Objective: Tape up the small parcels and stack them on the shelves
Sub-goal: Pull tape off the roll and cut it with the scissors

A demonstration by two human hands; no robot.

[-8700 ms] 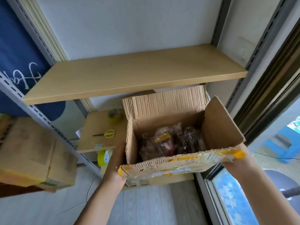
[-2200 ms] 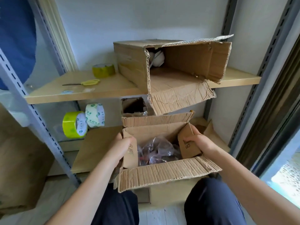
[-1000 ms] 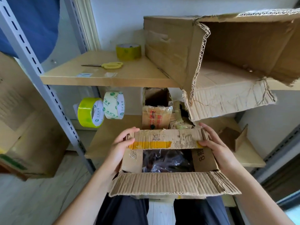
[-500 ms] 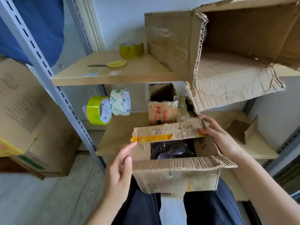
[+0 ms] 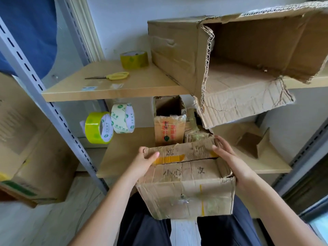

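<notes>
A small worn cardboard parcel (image 5: 186, 176) with handwriting on its flaps rests on my lap, both top flaps folded down. My left hand (image 5: 143, 160) grips the left end of the far flap, thumb on top by a strip of yellow tape. My right hand (image 5: 230, 160) holds the parcel's right side, thumb and fingers round the far flap's right end. A yellow-green tape roll (image 5: 98, 127) and a white one (image 5: 122, 118) hang left of the lower shelf (image 5: 124, 153). Another yellow roll (image 5: 134, 59) and yellow scissors (image 5: 113, 76) lie on the upper shelf (image 5: 113, 93).
A large open box (image 5: 177, 50) lies on its side on the upper shelf, its torn flap hanging over the edge above the parcel. Taped small parcels (image 5: 168, 132) stand at the back of the lower shelf, an open small box (image 5: 252, 142) to the right. Big cartons (image 5: 26, 148) fill the left beyond the grey upright (image 5: 53, 110).
The near flap has been folded down over the contents, closing the top. My left hand moved from beside the parcel onto the far flap's left end. The dark bagged goods are now hidden.
</notes>
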